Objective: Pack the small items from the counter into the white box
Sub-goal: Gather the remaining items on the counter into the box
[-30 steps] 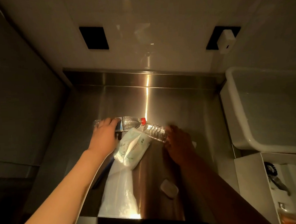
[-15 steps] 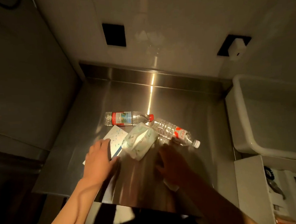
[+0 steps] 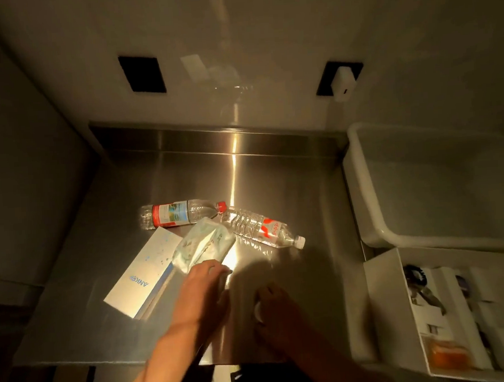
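On brushed steel counter (image 3: 288, 174), ribbed clear bottle (image 3: 262, 230), soft wipes pack (image 3: 202, 248)

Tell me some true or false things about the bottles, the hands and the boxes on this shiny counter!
1. Both water bottles stand upright. False: the red-capped bottle and the white-capped bottle lie on their sides on the counter.
2. The soft tissue pack lies partly over the flat Anker box. True.
3. The white box at the right already has things in it. True.
4. The left hand holds a bottle. False: it reaches toward the tissue pack's near edge.
5. The right hand is over a small white item. True.
6. The big white tub is full of bottles. False: no bottles show in it.
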